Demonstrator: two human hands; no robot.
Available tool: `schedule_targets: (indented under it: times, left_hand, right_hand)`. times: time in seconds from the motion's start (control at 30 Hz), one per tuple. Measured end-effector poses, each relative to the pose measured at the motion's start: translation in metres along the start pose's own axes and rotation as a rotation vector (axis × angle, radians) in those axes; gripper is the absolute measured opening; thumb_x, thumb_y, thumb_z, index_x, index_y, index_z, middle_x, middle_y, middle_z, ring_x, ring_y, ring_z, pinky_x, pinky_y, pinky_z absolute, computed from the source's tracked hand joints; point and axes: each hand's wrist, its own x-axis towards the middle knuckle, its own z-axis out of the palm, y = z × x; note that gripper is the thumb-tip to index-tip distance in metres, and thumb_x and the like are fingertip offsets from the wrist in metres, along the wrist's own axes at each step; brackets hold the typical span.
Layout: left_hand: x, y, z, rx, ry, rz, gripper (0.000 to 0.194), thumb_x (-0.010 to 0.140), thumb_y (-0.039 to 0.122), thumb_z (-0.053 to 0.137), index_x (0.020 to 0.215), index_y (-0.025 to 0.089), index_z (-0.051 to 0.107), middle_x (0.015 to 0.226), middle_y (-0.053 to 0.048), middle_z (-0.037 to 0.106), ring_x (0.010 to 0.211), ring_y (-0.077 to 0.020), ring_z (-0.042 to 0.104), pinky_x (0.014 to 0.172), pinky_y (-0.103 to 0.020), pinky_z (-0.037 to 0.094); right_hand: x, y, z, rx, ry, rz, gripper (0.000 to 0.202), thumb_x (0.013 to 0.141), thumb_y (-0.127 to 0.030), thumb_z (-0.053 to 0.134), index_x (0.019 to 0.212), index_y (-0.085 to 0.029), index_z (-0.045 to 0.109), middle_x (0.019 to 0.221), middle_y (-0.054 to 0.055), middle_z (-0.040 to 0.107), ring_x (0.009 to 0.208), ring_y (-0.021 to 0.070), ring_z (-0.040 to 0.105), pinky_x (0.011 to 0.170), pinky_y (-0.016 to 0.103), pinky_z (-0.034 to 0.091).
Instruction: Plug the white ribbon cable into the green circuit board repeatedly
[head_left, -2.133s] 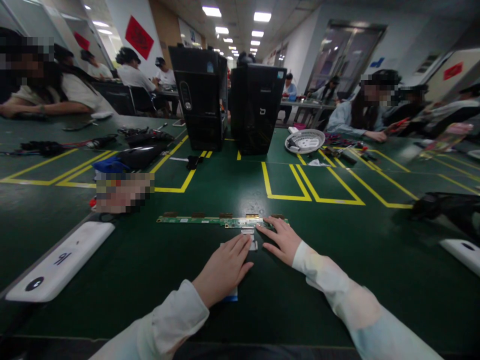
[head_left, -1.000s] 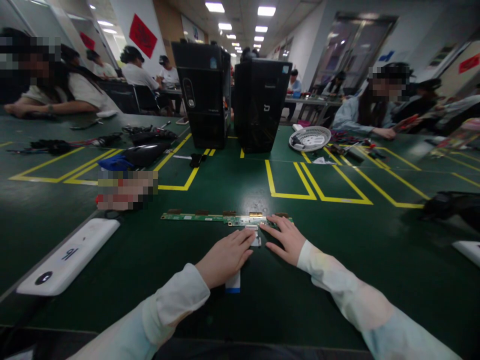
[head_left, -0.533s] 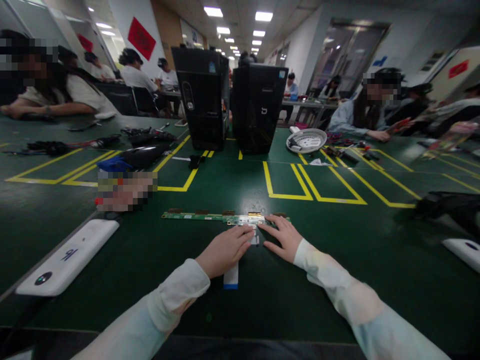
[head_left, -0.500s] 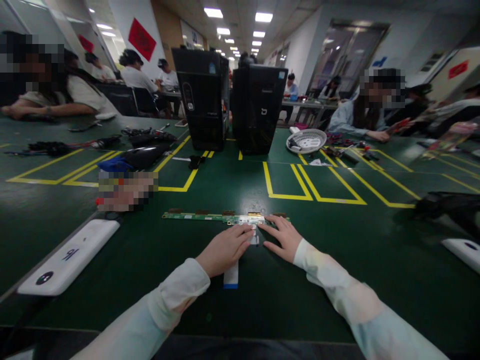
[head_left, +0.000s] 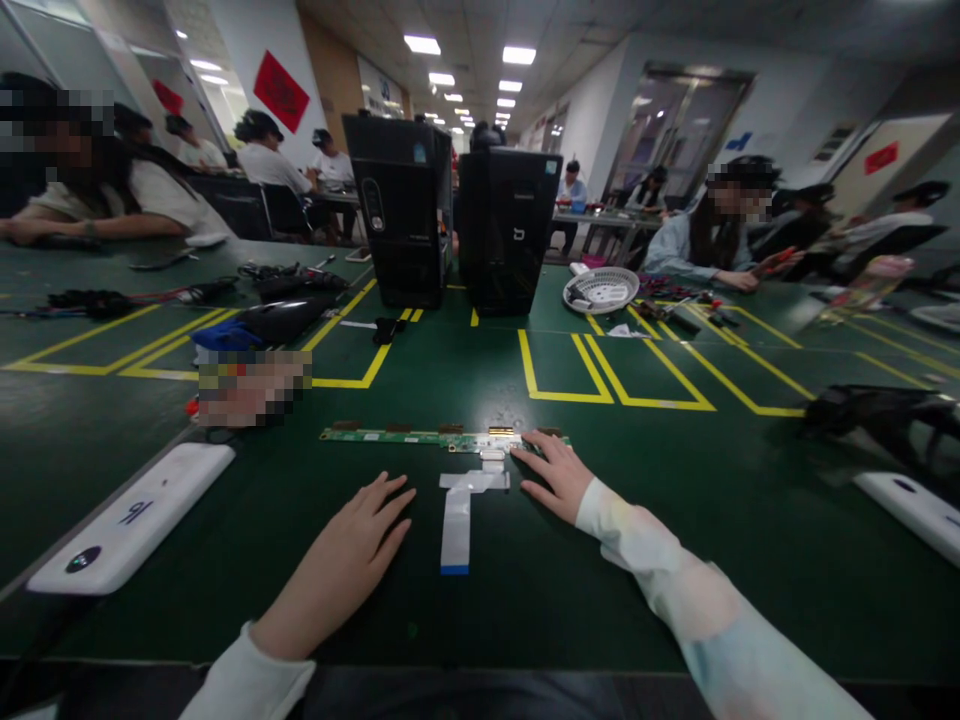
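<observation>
A long, narrow green circuit board (head_left: 420, 438) lies across the table before me. From the connector at its near edge a white flat ribbon cable (head_left: 456, 528) with a blue end runs toward me, with a sideways fold near the board. My right hand (head_left: 553, 475) rests with spread fingers on the board's right part, covering some of it. To the left of the cable, my left hand (head_left: 349, 555) lies low over the table, fingers apart and holding nothing. It touches neither the board nor the cable.
Two black computer towers (head_left: 401, 210) stand at the back. A white basket (head_left: 600, 290) sits right of them. White devices lie at the left (head_left: 135, 520) and right (head_left: 911, 510). Tangled cables and a blue-black item (head_left: 262, 325) are at the left. Several people sit around.
My left hand has let go of the ribbon cable and moved left and toward me, uncovering the cable's folded part. My right hand stays on the board. The view has shifted slightly.
</observation>
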Motion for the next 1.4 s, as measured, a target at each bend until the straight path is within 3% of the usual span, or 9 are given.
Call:
schedule_targets:
  times: [0.17, 0.3, 0.5, 0.7, 0.87, 1.2, 1.4]
  left_hand:
    - [-0.024, -0.026, 0.015, 0.069, 0.137, 0.001, 0.048, 0.096, 0.041, 0.036, 0.14, 0.025, 0.045, 0.149, -0.005, 0.042, 0.137, -0.0257, 0.039, 0.111, -0.051, 0.034]
    - [-0.022, -0.022, 0.019, 0.091, 0.225, -0.01, 0.047, 0.095, 0.04, 0.037, 0.138, 0.022, 0.048, 0.145, -0.008, 0.048, 0.134, -0.0253, 0.044, 0.111, -0.049, 0.034]
    - [-0.008, -0.014, 0.022, 0.109, 0.266, -0.065, 0.047, 0.095, 0.039, 0.037, 0.135, 0.019, 0.052, 0.141, -0.011, 0.052, 0.13, -0.0269, 0.048, 0.11, -0.05, 0.035]
    - [-0.007, -0.01, 0.02, 0.103, 0.262, -0.074, 0.048, 0.095, 0.039, 0.035, 0.135, 0.018, 0.051, 0.143, -0.011, 0.05, 0.131, -0.0262, 0.047, 0.111, -0.05, 0.034]
    - [-0.007, -0.007, 0.016, 0.103, 0.254, -0.073, 0.047, 0.095, 0.037, 0.035, 0.135, 0.018, 0.051, 0.142, -0.011, 0.051, 0.131, -0.0261, 0.047, 0.11, -0.05, 0.035]
    - [-0.007, -0.01, 0.02, 0.067, 0.274, -0.071, 0.048, 0.094, 0.04, 0.036, 0.134, 0.018, 0.052, 0.14, -0.011, 0.053, 0.131, -0.0283, 0.047, 0.11, -0.051, 0.035]
    - [-0.007, -0.012, 0.02, 0.074, 0.272, -0.055, 0.049, 0.094, 0.04, 0.035, 0.134, 0.017, 0.051, 0.141, -0.012, 0.052, 0.13, -0.0277, 0.048, 0.11, -0.05, 0.034]
  right_hand:
    - [0.008, -0.008, -0.005, 0.086, 0.042, -0.123, 0.041, 0.096, -0.037, 0.04, 0.13, -0.02, 0.055, 0.141, 0.015, 0.044, 0.134, 0.0287, 0.036, 0.108, 0.052, 0.034]
    - [0.018, -0.022, -0.004, 0.12, 0.022, -0.174, 0.042, 0.095, -0.039, 0.043, 0.132, -0.022, 0.056, 0.143, 0.015, 0.041, 0.135, 0.0281, 0.035, 0.108, 0.05, 0.035]
    - [0.027, -0.031, -0.001, 0.074, -0.085, -0.096, 0.049, 0.093, -0.046, 0.046, 0.137, -0.025, 0.051, 0.146, 0.016, 0.039, 0.135, 0.0306, 0.035, 0.108, 0.054, 0.033]
    - [0.011, -0.03, -0.009, 0.062, -0.13, -0.071, 0.051, 0.093, -0.046, 0.047, 0.14, -0.025, 0.048, 0.148, 0.015, 0.038, 0.137, 0.03, 0.033, 0.11, 0.053, 0.03]
    - [-0.038, -0.021, -0.023, 0.029, -0.082, -0.023, 0.05, 0.096, -0.046, 0.04, 0.142, -0.027, 0.046, 0.15, 0.012, 0.036, 0.138, 0.0284, 0.033, 0.111, 0.053, 0.031]
    - [-0.187, 0.019, -0.066, -0.056, -0.007, 0.262, 0.05, 0.095, -0.048, 0.038, 0.139, -0.027, 0.05, 0.149, 0.008, 0.04, 0.135, 0.0271, 0.039, 0.109, 0.047, 0.037]
    - [-0.25, 0.046, -0.069, -0.17, 0.071, 0.362, 0.051, 0.093, -0.045, 0.039, 0.137, -0.023, 0.052, 0.148, 0.01, 0.041, 0.132, 0.0296, 0.044, 0.105, 0.049, 0.043]
